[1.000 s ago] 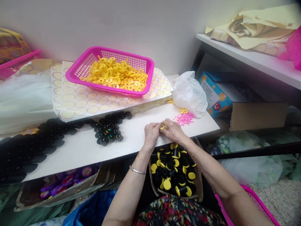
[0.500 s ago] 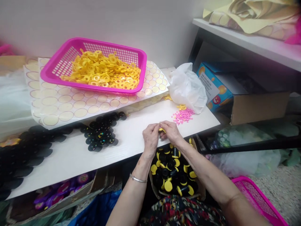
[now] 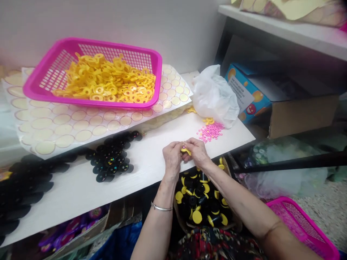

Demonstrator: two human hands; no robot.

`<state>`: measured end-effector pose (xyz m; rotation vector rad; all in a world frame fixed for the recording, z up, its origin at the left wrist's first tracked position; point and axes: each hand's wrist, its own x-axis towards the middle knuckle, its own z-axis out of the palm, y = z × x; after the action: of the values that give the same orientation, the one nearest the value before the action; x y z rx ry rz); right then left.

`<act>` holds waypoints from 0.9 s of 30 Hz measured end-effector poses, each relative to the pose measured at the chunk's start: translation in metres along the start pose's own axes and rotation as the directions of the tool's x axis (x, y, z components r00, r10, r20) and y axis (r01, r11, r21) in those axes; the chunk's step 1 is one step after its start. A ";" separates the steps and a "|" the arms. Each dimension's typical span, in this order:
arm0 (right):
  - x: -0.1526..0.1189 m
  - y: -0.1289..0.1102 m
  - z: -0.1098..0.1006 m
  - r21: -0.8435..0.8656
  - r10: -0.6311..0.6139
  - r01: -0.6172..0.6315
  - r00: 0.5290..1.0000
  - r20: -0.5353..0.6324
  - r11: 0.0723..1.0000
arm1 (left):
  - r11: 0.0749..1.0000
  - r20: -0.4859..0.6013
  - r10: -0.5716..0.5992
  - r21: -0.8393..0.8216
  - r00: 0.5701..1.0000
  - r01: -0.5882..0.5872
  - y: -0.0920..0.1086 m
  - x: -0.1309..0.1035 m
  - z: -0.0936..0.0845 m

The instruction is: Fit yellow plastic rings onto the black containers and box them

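Observation:
My left hand (image 3: 171,156) and my right hand (image 3: 197,152) meet over the front edge of the white table. Between their fingertips they pinch a small yellow plastic piece (image 3: 185,150) with a pink dot at its middle; its lower side is hidden by the fingers. Just beyond my right hand lies a scatter of small pink discs (image 3: 210,131), with a few yellow ring pieces (image 3: 208,120) behind them. Below my hands sits a box of black cylinders with yellow caps (image 3: 197,217), close to my lap.
A pink basket (image 3: 92,103) heaped with yellow ring pieces (image 3: 103,77) rests on printed sheets (image 3: 65,139). Black round pieces (image 3: 111,159) stand in groups at left. A white plastic bag (image 3: 217,95) and blue carton (image 3: 241,94) are at right. Another pink basket (image 3: 303,231) is lower right.
The view has shifted slightly, so the basket appears further left. The yellow piece between my fingertips shows more plainly, its pink dot now visible. Both hands stay together in nearly the same place.

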<state>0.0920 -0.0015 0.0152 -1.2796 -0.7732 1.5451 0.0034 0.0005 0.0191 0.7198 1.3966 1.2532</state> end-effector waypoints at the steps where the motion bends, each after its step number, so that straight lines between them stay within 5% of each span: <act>1: 0.000 -0.001 0.000 0.009 0.015 -0.015 1.000 0.005 1.000 | 1.000 0.010 0.008 0.022 1.000 -0.008 0.000 0.001 0.000; 10: -0.001 -0.011 0.002 -0.001 0.074 -0.074 0.997 -0.034 0.997 | 0.975 0.082 0.149 0.155 0.985 -0.160 -0.004 0.005 -0.002; 14: -0.003 -0.013 -0.001 -0.053 0.057 -0.057 0.998 0.002 0.997 | 0.983 0.245 0.115 0.111 0.963 -0.146 0.001 -0.003 -0.015; 18: -0.011 -0.011 -0.005 -0.016 0.007 -0.006 1.000 0.016 1.000 | 0.966 0.446 0.133 0.140 0.885 -0.215 0.004 -0.011 -0.030; 27: -0.071 -0.012 -0.050 0.285 -0.088 0.000 0.951 0.297 0.958 | 0.875 0.409 0.370 0.149 0.835 -0.460 0.007 -0.057 -0.033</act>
<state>0.1435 -0.0689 0.0387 -0.8177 -0.7354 1.7697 -0.0160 -0.0593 0.0393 1.4201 1.1157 1.2005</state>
